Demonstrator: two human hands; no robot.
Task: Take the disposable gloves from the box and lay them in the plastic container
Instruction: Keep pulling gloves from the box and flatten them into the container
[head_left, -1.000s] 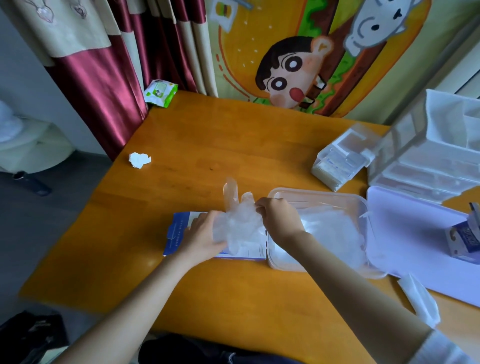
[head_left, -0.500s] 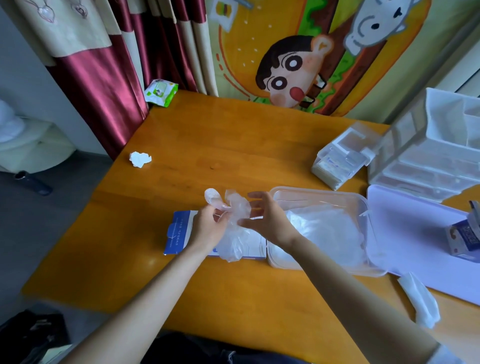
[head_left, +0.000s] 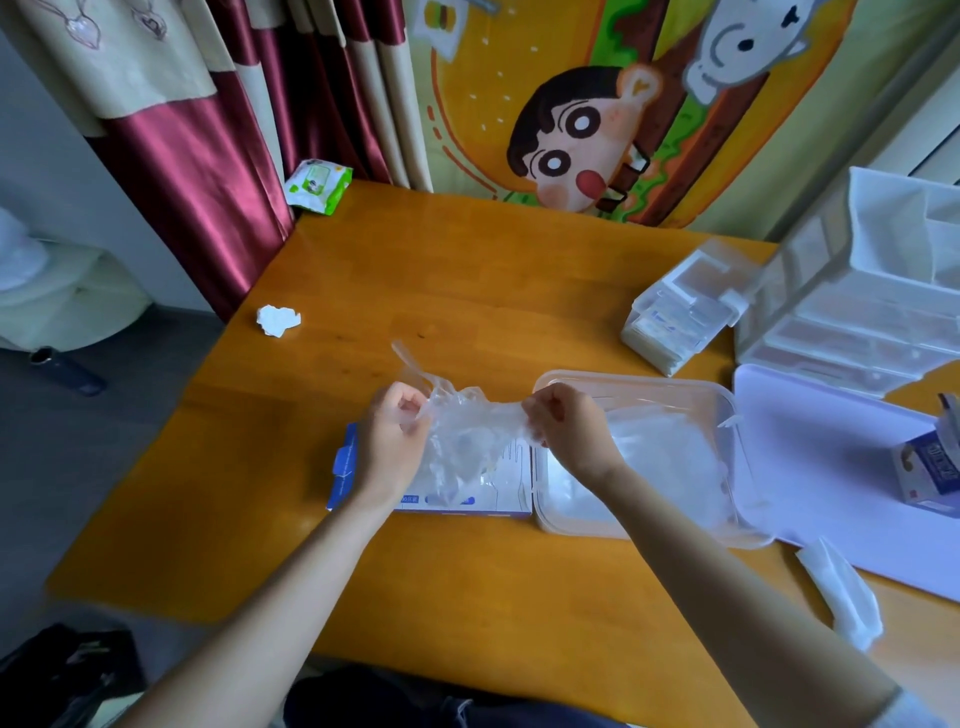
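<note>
Both forearms come in from the near edge of the counter and are held a little above it, backs of the hands toward the camera.

Left hand: fingers curled in, grip pinched on one end of a clear disposable glove.

Right hand: fingers curled the same way, grip pinched on the glove's other end.

The glove is drawn out between the two grips. It is crumpled, and its slack sags below the line of the knuckles. One thin finger of it sticks up and away beyond the left hand.

The box lies flat on the counter directly under the glove. Its blue end points left and the left hand partly covers it.

The plastic container sits just right of the box; whether the sides touch, cannot tell. The right hand hovers over its left rim. Inside it lies a loose heap of clear gloves.

Elsewhere on the counter:
- crumpled white paper, far left
- green wipes pack, at the back corner
- clear drawer unit, at the right
</note>
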